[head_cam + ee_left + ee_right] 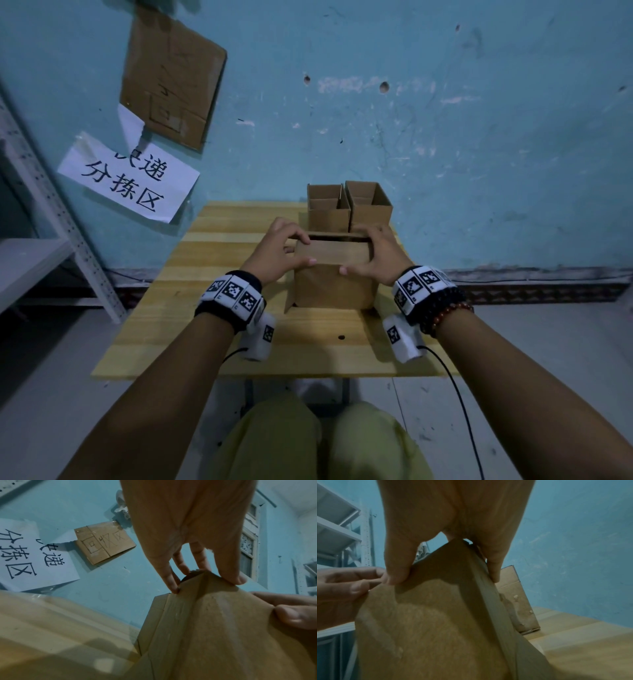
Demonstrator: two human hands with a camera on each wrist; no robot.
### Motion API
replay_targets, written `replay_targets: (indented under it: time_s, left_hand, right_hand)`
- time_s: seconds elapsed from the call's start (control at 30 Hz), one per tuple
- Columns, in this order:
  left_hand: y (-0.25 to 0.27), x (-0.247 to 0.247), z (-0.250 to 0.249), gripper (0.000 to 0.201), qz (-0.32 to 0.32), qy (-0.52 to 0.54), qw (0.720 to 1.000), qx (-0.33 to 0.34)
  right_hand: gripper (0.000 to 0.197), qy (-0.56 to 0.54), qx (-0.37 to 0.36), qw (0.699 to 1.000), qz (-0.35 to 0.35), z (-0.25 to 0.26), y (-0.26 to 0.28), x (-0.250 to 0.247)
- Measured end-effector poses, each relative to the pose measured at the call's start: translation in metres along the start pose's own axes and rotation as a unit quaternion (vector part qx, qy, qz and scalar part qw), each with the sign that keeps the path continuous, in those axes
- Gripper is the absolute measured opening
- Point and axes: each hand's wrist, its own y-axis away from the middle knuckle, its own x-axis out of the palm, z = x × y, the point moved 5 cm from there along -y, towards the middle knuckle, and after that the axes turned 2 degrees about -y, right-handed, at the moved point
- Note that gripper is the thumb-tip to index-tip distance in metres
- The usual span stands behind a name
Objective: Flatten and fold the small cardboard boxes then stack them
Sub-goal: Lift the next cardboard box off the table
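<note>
The box stands on the near middle of the table, with two open boxes just behind it at the far edge. I judge it light, thin and springy: stiff along its panels, weak at the creases, apt to skid on the smooth wood. The top corners look the best place to hold, and that is where I have it. My left hand pinches the top left corner, thumb on the near face, fingers over the rim. My right hand grasps the top right corner likewise. Both wrists are raised, palms facing inward.
</note>
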Motion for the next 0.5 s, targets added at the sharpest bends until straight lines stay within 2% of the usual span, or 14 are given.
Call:
replay_targets:
  time_s: [0.1, 0.2, 0.33, 0.4, 0.5]
  left_hand:
    - [0.000, 0.000, 0.002, 0.030, -0.007, 0.022, 1.000, -0.017]
    - [-0.002, 0.002, 0.004, 0.047, -0.004, 0.015, 0.999, -0.036]
    - [-0.003, 0.003, 0.008, 0.052, 0.023, 0.006, 0.998, -0.061]
    - [-0.002, 0.003, 0.007, 0.044, 0.024, -0.009, 0.998, -0.049]
    - [-0.001, 0.001, 0.001, 0.011, 0.011, -0.010, 1.000, -0.021]
  right_hand:
    - [0.078, -0.043, -0.010, 0.998, -0.048, -0.002, 0.004, -0.006]
    - [0.075, -0.058, -0.017, 0.995, -0.084, -0.005, 0.006, -0.007]
    - [0.066, -0.073, -0.011, 0.993, -0.096, -0.009, 0.007, -0.008]
    - [0.054, -0.076, -0.002, 0.994, -0.075, -0.012, 0.008, -0.008]
    - [0.043, -0.086, 0.005, 0.995, -0.045, -0.015, 0.009, -0.007]
